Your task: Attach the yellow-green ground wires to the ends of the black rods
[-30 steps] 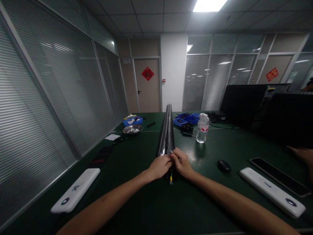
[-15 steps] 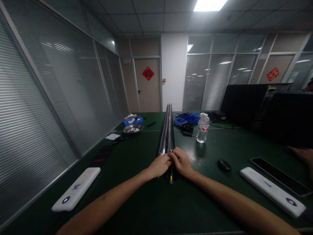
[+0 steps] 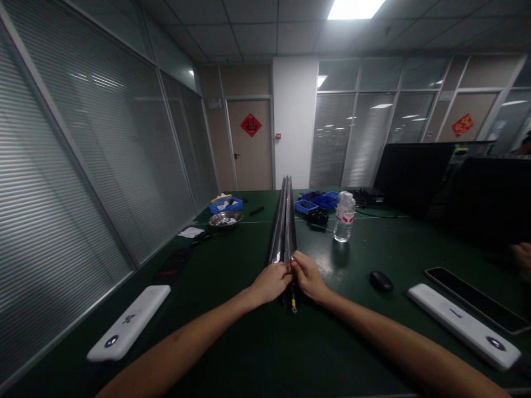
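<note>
Two long, shiny dark bars point(image 3: 285, 221) lie side by side on the table, pointing away from me. They look wrapped in glossy plastic film. At their near end my left hand point(image 3: 271, 282) is closed, its thumb and fingers pinched on the wrapped end. My right hand point(image 3: 309, 276) presses right up against it, also pinching there. The fingers hide exactly which bit of wrapping or bar each one grips. Below the hands a yellow-green wire point(image 3: 294, 304) with a ring terminal sticks out toward me, beside some dark leads that are hard to make out.
A water bottle point(image 3: 344, 218), a black mouse point(image 3: 380, 281) and a white device point(image 3: 462, 326) are to the right. Left are another white device point(image 3: 130, 323), a metal bowl point(image 3: 225, 219) and a blue tray point(image 3: 226, 205). Dark monitors and another person's hand point(image 3: 522, 255) appear at far right.
My right hand has shifted slightly down. The ring-terminal wire has swung a little to the right. The other person's hand has drawn back toward the right edge.
</note>
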The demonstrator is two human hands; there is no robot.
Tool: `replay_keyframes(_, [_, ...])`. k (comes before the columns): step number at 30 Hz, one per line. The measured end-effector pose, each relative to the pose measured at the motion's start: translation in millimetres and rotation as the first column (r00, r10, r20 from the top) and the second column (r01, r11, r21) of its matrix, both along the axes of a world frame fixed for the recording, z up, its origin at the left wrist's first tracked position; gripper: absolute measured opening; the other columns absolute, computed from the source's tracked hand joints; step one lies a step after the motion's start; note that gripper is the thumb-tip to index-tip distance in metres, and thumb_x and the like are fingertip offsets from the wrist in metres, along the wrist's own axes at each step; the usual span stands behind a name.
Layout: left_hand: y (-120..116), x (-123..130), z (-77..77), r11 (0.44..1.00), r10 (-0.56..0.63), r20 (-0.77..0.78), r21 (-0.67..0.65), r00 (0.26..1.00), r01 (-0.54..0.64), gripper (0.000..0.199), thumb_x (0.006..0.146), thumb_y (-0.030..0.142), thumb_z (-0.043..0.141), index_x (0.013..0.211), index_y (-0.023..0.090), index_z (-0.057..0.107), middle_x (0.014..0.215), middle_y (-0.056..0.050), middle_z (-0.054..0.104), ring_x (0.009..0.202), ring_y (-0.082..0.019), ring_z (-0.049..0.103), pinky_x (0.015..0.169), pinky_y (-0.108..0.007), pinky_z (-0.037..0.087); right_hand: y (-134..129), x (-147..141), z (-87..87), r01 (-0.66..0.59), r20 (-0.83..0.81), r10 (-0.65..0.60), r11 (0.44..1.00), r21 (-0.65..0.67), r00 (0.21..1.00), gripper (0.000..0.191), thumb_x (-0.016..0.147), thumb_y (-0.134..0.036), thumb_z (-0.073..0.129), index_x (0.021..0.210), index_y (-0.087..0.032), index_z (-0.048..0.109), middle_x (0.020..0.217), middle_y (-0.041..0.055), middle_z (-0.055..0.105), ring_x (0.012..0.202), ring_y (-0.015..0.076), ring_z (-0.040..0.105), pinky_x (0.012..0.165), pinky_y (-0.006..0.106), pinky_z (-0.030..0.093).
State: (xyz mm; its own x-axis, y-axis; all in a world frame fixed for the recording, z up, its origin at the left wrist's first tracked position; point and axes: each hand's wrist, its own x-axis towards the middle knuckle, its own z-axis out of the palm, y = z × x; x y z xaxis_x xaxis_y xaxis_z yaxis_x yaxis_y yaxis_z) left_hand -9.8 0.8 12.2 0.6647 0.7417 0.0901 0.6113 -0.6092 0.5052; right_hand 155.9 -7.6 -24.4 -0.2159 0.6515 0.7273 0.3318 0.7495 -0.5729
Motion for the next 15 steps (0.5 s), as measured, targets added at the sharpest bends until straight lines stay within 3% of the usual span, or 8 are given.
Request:
replay_keyframes(5, [-0.3, -0.2, 1.9, 1.000, 0.000, 0.001, 0.008, 1.000, 0.000, 0.023, 0.095, 0.025, 0.044, 0.089, 0.016, 0.065, 0.098, -0.006, 0.067, 0.085, -0.018, 0.064, 0.080, -0.027, 0.048, -0.7, 0.4, 0.8, -0.015, -0.014, 0.015, 1.000, -0.008, 1.000, 0.037, 0.104, -0.036, 0.037, 0.075, -0.020, 0.054, 0.076, 0.0023, 0.052, 0.071, 0.0166, 0.053, 0.066, 0.028, 0.041])
replay_keyframes(15, [8.9, -0.7, -7.7, 0.999, -0.006, 0.072, -0.053, 0.997, 0.009, 0.025, 0.093, 0.022, 0.045, 0.094, 0.016, 0.069, 0.100, -0.006, 0.070, 0.089, -0.019, 0.064, 0.082, -0.027, 0.048, -11.7, -0.5, 6.5, 0.094, 0.039, -0.097, 0.993, 0.070, 0.995, 0.028, 0.100, -0.023, 0.046, 0.076, -0.018, 0.059, 0.077, 0.0034, 0.054, 0.071, 0.0157, 0.052, 0.065, 0.028, 0.041])
